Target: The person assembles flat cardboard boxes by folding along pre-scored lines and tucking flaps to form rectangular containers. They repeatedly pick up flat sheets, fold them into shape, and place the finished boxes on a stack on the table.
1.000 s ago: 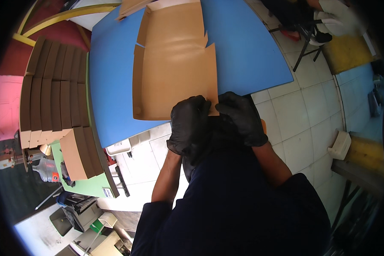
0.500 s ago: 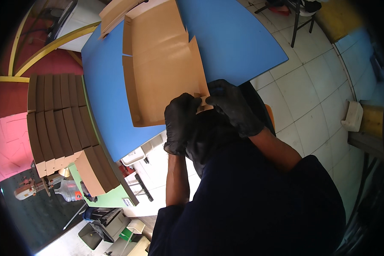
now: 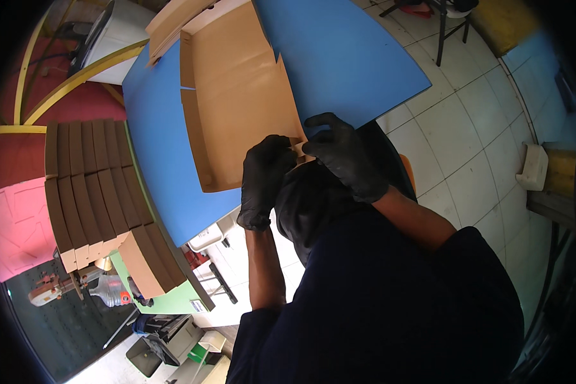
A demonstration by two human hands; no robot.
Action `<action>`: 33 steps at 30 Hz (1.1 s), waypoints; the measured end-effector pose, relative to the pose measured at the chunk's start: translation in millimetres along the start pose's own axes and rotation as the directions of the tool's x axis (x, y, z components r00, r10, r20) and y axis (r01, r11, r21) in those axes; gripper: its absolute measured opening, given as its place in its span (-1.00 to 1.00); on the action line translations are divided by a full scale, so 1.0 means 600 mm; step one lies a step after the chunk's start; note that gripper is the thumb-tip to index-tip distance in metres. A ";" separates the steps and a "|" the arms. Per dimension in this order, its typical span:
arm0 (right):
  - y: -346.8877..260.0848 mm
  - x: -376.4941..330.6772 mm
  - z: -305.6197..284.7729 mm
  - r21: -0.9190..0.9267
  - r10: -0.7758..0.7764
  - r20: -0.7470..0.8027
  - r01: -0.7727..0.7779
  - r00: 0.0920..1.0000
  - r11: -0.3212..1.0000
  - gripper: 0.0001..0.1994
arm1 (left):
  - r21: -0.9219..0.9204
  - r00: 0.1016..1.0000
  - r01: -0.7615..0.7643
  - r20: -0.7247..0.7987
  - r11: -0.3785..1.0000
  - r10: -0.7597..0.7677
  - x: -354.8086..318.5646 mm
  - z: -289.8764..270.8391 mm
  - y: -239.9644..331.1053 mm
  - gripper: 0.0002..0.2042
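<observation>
An opened-out brown cardboard box (image 3: 243, 96) with low folded-up sides lies on the blue table (image 3: 349, 57), its near end toward my body. At its near right corner, my black-gloved left hand (image 3: 265, 173) is closed on the near edge. My right hand (image 3: 345, 157), gloved in black too, pinches a small corner flap (image 3: 299, 151) beside it, thumb against the cardboard and one finger lifted above. My fingers partly hide the flap's fold.
More flat brown cardboard (image 3: 173, 29) lies at the table's far left. Stacked brown boxes (image 3: 89, 185) fill a green table (image 3: 173, 299) on the left, near a clear plastic bottle (image 3: 109, 290). A pale tiled floor (image 3: 454, 134) lies to the right, with a black-legged stool (image 3: 441, 32) at the back.
My right hand's upper finger has lifted away from the box corner, and the hand has shifted slightly left. The left hand stays at the corner; the whole view has tilted a little.
</observation>
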State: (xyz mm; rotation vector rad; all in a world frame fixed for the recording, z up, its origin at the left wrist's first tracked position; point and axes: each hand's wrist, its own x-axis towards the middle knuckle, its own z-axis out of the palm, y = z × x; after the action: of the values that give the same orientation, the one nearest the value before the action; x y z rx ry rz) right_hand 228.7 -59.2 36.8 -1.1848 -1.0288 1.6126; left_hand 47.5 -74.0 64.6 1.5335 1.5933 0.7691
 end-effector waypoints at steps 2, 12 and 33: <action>0.001 0.009 0.002 -0.002 -0.004 0.065 0.005 0.998 1.000 -0.56 | 0.016 0.998 -0.012 0.058 1.000 0.012 0.004 -0.005 0.002 -0.82; -0.005 0.029 -0.021 -0.032 0.055 0.245 -0.049 0.968 0.998 -0.55 | 0.028 0.990 -0.051 0.131 0.998 0.047 0.019 -0.013 0.001 -0.83; -0.089 0.023 -0.139 -0.675 -0.050 0.305 0.252 0.951 0.694 -0.47 | 0.207 0.816 0.145 -0.578 0.968 0.001 -0.009 -0.114 -0.026 -0.51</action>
State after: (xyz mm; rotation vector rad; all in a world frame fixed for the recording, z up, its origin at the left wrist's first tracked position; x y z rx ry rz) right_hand 316.1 -20.3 66.5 -1.3283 -2.0010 1.2744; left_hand -19.1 -74.4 87.4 1.4701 2.2513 1.1015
